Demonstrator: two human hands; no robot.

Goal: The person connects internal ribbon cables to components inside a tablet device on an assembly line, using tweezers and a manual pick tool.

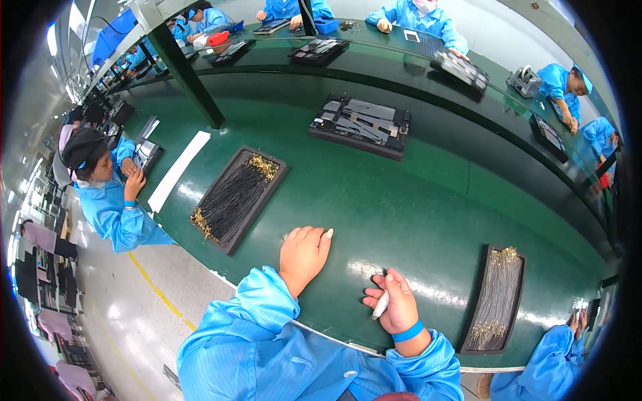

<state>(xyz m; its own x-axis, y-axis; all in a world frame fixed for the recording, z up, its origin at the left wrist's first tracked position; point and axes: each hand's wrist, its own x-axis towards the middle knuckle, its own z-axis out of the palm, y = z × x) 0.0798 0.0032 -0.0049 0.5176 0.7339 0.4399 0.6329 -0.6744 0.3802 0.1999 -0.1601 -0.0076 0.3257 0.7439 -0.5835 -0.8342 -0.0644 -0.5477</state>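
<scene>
The left hand [304,255] lies palm down on the green table [374,207], fingers loosely curled together and holding nothing; whether anything lies under it cannot be told. The right hand [396,302] rests near it, to its right and closer to the table edge, closed around a white pen [380,304] that points down toward the person. A blue band [408,331] circles that wrist, and both forearms wear blue sleeves [267,301].

Between the 2 hands the table is bare green. To the left of the left hand, set at a slant, a black tray [239,198] holds a bundle of thin dark wires with gold ends at both ends of the tray. To the right of the right hand, well apart, a 2nd black tray [495,298] holds paler wires, also gold-tipped. Further out, past the middle of the table, sits a dark tray [360,125] of flat grey and black parts. A white strip [178,171] lies beside the left tray, toward a co-worker in blue [107,194] seated at the left. A green post [184,70] rises from the table behind it.

More dark trays line the far side, where other people in blue sit. At the lower right, another person's sleeve [552,361] and hand show at the table edge.
</scene>
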